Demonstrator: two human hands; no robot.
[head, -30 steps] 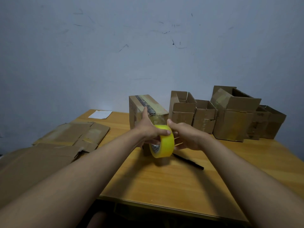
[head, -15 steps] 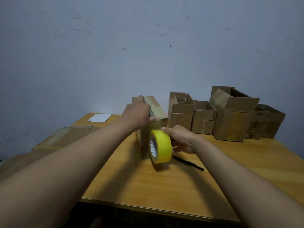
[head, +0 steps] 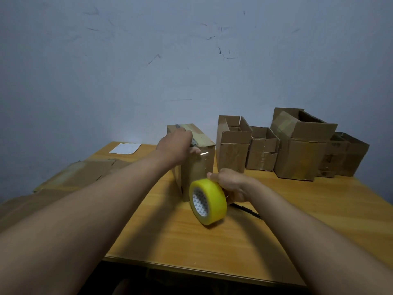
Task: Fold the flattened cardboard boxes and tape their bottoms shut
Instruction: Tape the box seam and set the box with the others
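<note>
A brown cardboard box (head: 197, 160) stands upright on the wooden worktop (head: 212, 237), its closed end facing up with a strip of clear, shiny tape running over the top edge and down the near face. The left hand (head: 176, 145) lies on the top near edge of the box, palm down, fingers pressed onto the tape; how far the fingers curl over the far side is hidden. The right hand (head: 230, 185) grips a yellow tape roll (head: 208, 202) just in front of the box, thumb on the roll's outer rim and the other fingers behind it; the roll is tilted, its white printed core facing the camera, its lower edge at or just above the worktop.

Just behind the right hand a thin black pen-like stick (head: 246, 209) lies on the wood, partly hidden by the wrist. To the right of the box, near the back edge, stands a row of folded open boxes (head: 297, 154), flaps up, their worn brown card creased and patched with old tape, touching one another. To the left lie flattened cardboard sheets (head: 85, 173), overlapping and reaching over the worktop's left edge. A white sheet of paper (head: 126, 148) lies at the far left corner.

The worktop is smooth, honey-coloured wood grain with a straight front edge. Behind it rises a pale blue-grey wall (head: 170, 60), scuffed with dark marks.
</note>
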